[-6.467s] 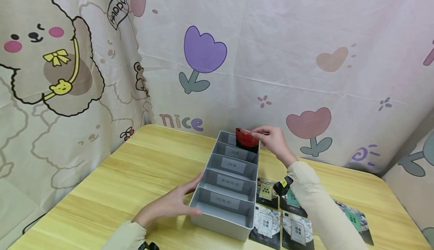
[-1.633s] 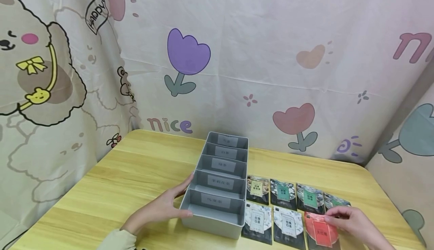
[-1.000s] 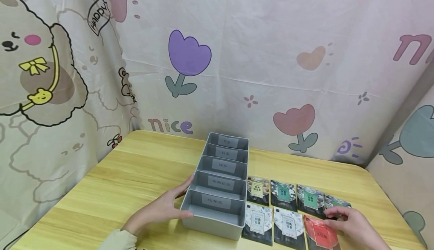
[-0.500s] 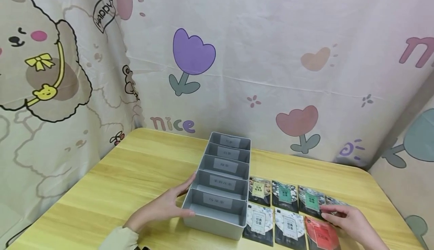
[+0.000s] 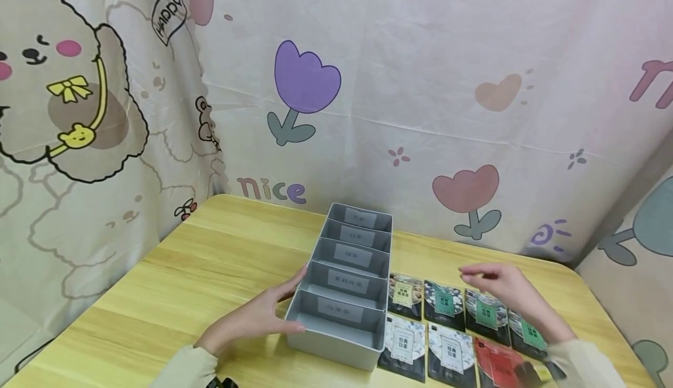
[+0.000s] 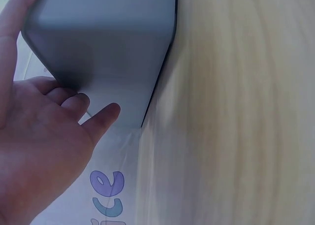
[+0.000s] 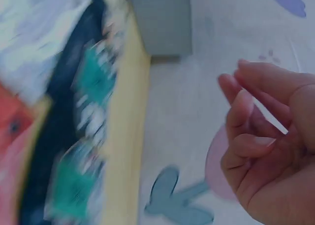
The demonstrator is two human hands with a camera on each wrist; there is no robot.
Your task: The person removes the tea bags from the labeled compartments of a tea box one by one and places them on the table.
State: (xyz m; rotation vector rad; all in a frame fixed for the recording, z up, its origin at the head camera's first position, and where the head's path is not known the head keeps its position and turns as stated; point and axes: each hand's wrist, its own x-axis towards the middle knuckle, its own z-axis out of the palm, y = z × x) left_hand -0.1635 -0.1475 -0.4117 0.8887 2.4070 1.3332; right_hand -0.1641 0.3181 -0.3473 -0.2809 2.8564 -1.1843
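Observation:
A long grey box with several labelled compartments stands on the table. My left hand rests at its near left corner, thumb on the front wall and fingers along the left side; in the left wrist view the lower fingers bend loosely beside the wall. My right hand is in the air above the back row of tea packets, its fingertips close together with nothing between them. Beneath it lie green-labelled packets. A red packet lies at the front, partly covered by the right wrist's camera.
Two white-labelled packets lie flat right of the box, with a yellow-labelled packet behind them. The wooden table ends at a printed cloth backdrop.
Earlier my right hand held a red packet at the far compartment, then touched a red packet at the front right. It has since lifted off, up and leftwards. My left hand stays put.

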